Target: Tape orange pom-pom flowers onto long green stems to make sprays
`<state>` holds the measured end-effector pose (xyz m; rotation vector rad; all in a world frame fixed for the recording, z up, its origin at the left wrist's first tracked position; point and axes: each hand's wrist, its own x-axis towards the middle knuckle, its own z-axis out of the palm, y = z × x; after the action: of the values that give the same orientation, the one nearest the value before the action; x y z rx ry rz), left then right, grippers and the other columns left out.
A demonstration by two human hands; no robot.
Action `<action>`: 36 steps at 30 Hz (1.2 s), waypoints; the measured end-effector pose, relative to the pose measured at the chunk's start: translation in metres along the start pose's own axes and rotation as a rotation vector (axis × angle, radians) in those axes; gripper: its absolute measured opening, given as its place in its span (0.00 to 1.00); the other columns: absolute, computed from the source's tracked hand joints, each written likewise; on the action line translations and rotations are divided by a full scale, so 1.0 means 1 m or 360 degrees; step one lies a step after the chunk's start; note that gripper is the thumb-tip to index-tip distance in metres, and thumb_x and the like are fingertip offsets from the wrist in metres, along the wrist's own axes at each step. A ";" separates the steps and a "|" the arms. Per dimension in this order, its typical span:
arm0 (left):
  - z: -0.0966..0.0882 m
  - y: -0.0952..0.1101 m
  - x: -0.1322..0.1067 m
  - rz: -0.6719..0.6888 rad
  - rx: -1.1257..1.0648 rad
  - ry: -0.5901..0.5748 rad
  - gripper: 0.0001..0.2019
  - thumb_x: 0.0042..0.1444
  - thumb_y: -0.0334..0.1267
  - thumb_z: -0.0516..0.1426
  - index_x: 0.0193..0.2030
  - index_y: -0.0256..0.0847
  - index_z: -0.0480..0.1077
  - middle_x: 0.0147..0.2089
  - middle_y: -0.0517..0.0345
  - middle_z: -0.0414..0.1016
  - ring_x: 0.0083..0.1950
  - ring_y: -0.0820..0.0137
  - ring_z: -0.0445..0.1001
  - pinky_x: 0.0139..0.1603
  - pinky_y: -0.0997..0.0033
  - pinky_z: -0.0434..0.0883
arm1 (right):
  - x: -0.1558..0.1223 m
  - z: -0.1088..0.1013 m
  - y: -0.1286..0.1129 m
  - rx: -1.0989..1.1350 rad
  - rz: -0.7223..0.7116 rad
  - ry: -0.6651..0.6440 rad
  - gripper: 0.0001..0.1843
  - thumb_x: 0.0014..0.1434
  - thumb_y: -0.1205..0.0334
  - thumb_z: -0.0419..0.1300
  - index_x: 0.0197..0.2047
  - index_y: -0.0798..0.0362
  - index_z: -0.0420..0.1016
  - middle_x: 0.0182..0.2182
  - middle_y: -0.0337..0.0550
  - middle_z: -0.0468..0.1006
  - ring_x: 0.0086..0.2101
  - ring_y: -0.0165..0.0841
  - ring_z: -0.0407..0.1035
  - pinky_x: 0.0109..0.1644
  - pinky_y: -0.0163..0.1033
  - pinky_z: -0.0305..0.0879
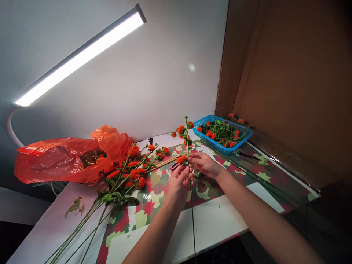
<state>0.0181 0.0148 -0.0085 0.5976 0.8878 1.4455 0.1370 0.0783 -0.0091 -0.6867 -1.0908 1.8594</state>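
Green flower stem (187, 148), pinched by left hand (180, 179) and right hand (205, 164), might have bent if they pulled unevenly.

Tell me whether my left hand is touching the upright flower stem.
Touching: the head view shows your left hand pinching the upright flower stem, which continues below it.

Dark printed characters (102, 172) mark the red plastic bag (59, 156) — none legible (too small and creased).
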 end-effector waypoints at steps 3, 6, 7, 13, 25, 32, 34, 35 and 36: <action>-0.004 0.001 0.001 0.0166 0.0184 0.0137 0.16 0.38 0.40 0.67 0.32 0.35 0.71 0.28 0.57 0.75 0.29 0.72 0.75 0.33 0.73 0.73 | -0.001 -0.001 -0.003 -0.0119 -0.0013 0.0072 0.18 0.37 0.54 0.71 0.29 0.57 0.78 0.23 0.39 0.75 0.25 0.27 0.65 0.29 0.33 0.58; -0.006 0.004 0.004 0.0397 0.0332 0.0317 0.16 0.41 0.42 0.65 0.34 0.34 0.72 0.29 0.55 0.76 0.31 0.72 0.75 0.35 0.72 0.72 | -0.002 0.002 -0.007 -0.0313 -0.0055 0.0107 0.18 0.35 0.54 0.72 0.26 0.58 0.77 0.22 0.38 0.74 0.25 0.27 0.64 0.30 0.33 0.57; -0.007 0.004 0.006 0.0434 0.0342 0.0355 0.16 0.42 0.43 0.65 0.35 0.34 0.71 0.30 0.55 0.76 0.31 0.72 0.75 0.34 0.72 0.71 | -0.003 0.004 -0.009 -0.0382 -0.0068 0.0110 0.18 0.34 0.54 0.72 0.26 0.58 0.77 0.22 0.38 0.73 0.25 0.27 0.64 0.30 0.33 0.57; -0.005 0.003 0.009 0.0576 0.0450 0.0345 0.14 0.42 0.43 0.65 0.32 0.35 0.71 0.25 0.60 0.73 0.25 0.77 0.68 0.27 0.78 0.64 | -0.005 0.011 -0.012 -0.0681 -0.0195 0.0139 0.17 0.39 0.51 0.69 0.26 0.57 0.78 0.24 0.40 0.74 0.29 0.31 0.66 0.34 0.36 0.60; -0.008 -0.005 0.001 0.0323 0.0426 0.0283 0.13 0.41 0.41 0.66 0.34 0.37 0.77 0.29 0.58 0.76 0.29 0.75 0.70 0.34 0.74 0.67 | -0.004 0.012 -0.007 -0.0793 -0.0217 0.0192 0.13 0.42 0.55 0.66 0.26 0.57 0.78 0.24 0.42 0.76 0.31 0.34 0.66 0.38 0.39 0.62; -0.008 -0.001 0.005 0.0118 -0.0036 0.0374 0.13 0.34 0.34 0.68 0.30 0.37 0.77 0.31 0.56 0.78 0.33 0.74 0.74 0.39 0.74 0.69 | -0.006 0.017 -0.012 -0.0821 -0.0203 0.0251 0.11 0.41 0.56 0.66 0.22 0.57 0.75 0.22 0.40 0.72 0.26 0.30 0.62 0.32 0.36 0.59; -0.008 -0.001 0.006 0.0126 -0.0032 0.0364 0.13 0.34 0.34 0.68 0.31 0.37 0.77 0.32 0.56 0.78 0.33 0.74 0.74 0.39 0.75 0.69 | -0.006 0.018 -0.012 -0.0849 -0.0214 0.0246 0.10 0.42 0.58 0.65 0.22 0.57 0.74 0.22 0.40 0.72 0.26 0.29 0.62 0.32 0.36 0.58; -0.008 -0.001 0.006 0.0142 0.0009 0.0351 0.13 0.35 0.35 0.68 0.32 0.37 0.77 0.32 0.55 0.78 0.33 0.74 0.74 0.38 0.74 0.70 | -0.006 0.018 -0.012 -0.0866 -0.0221 0.0236 0.10 0.43 0.58 0.64 0.22 0.57 0.74 0.21 0.39 0.72 0.26 0.29 0.62 0.32 0.36 0.58; -0.008 -0.002 0.005 0.0161 0.0057 0.0341 0.14 0.36 0.36 0.68 0.33 0.37 0.77 0.33 0.55 0.78 0.33 0.73 0.74 0.37 0.74 0.70 | -0.006 0.018 -0.012 -0.0882 -0.0225 0.0226 0.09 0.44 0.59 0.64 0.22 0.57 0.74 0.21 0.39 0.72 0.26 0.29 0.62 0.32 0.36 0.58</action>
<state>0.0119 0.0186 -0.0156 0.5269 1.0653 1.6092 0.1305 0.0684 0.0103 -1.0069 -1.5327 1.3660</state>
